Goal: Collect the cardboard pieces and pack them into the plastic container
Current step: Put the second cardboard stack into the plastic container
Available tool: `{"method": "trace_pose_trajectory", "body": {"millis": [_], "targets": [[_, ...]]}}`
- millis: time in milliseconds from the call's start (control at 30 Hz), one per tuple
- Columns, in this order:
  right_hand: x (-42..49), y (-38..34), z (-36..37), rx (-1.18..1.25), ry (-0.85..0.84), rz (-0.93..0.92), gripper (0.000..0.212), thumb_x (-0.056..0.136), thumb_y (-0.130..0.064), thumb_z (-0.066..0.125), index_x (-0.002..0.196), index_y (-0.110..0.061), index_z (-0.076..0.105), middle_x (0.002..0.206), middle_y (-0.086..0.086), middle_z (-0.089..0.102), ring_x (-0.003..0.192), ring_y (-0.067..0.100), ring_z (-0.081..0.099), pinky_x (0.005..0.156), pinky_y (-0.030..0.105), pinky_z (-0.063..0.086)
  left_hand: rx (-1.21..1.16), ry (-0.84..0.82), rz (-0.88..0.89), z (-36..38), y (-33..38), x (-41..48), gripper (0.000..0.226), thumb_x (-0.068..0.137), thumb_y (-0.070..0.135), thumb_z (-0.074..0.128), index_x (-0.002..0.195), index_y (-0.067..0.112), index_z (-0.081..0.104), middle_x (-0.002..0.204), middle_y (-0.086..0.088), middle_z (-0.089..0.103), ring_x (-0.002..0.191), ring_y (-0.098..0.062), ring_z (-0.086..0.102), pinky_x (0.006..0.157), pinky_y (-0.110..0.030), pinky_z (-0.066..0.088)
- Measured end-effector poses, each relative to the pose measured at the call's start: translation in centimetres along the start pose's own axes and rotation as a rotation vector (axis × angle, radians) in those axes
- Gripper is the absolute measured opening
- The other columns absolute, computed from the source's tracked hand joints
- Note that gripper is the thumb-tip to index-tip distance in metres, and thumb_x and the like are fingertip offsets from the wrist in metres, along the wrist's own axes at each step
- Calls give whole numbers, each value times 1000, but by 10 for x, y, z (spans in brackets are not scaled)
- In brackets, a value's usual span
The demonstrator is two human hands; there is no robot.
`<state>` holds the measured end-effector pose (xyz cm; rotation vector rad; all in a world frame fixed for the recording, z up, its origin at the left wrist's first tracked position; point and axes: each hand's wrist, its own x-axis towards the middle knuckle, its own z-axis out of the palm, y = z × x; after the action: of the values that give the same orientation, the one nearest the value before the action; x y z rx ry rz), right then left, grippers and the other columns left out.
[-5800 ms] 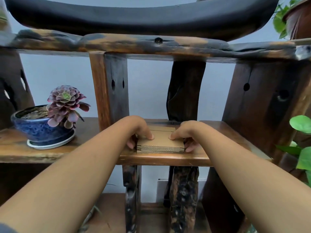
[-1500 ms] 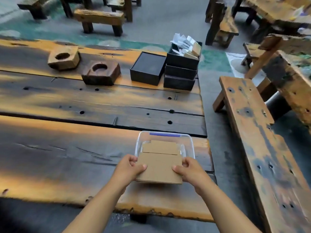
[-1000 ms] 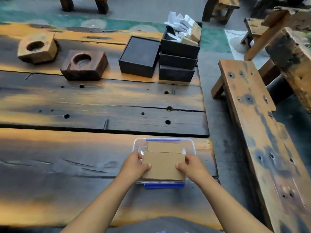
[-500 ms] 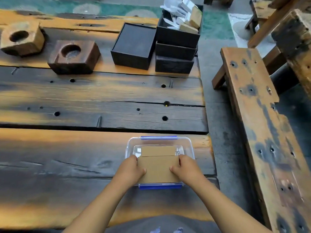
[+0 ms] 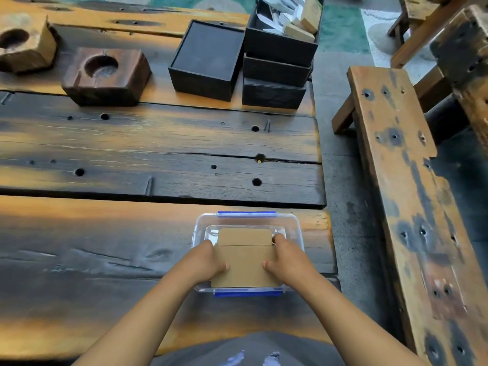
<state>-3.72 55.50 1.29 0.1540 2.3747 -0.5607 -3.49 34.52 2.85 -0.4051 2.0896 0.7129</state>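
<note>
The left hand point(image 5: 208, 260) clamps the left edge of the cardboard stack point(image 5: 245, 265), the right hand point(image 5: 284, 260) the right edge, lowering it between them into the clear plastic container point(image 5: 298, 228) on the counter point(image 5: 105, 260). The near end looks perched over the rim; I reckon it could jam or tip the tub.

Scorched plank table point(image 5: 158, 149); weathered bench point(image 5: 412, 196) beside; grey floor point(image 5: 340, 133).
</note>
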Motion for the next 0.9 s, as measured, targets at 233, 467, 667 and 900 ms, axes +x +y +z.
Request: {"method": "trace_pose_trajectory", "body": {"millis": [233,467,667,900], "targets": [[18,0,-10,147,-72,50,40,78,-42,65,107,-17,55,110,1,52,90,18,58,77,33,53,-180,-91,62,-9,10,16,31,75,31,78,93,28,53,105,2,66,98,-19,64,89,-32,52],[26,-1,-14,317,-274,97,51,82,-45,69,125,-20,58,123,2,63,106,19,62,86,32,55,-219,-198,2,-18,14,28,57,74,31,82,118,10,53,117,-10,65,105,-29,66,92,-47,56],[31,1,-18,328,-379,87,60,80,-48,71,131,-21,56,127,1,63,103,17,62,76,25,51,-188,-305,-64,-15,13,36,60,71,32,84,117,11,52,116,-9,66,106,-28,66,95,-47,55],[40,5,-17,264,-399,70,71,74,-59,72,132,-21,58,129,1,62,112,21,63,94,35,54,-104,-328,-77,-14,14,47,49,71,35,84,103,20,49,96,3,60,99,-24,63,82,-35,57]]}}
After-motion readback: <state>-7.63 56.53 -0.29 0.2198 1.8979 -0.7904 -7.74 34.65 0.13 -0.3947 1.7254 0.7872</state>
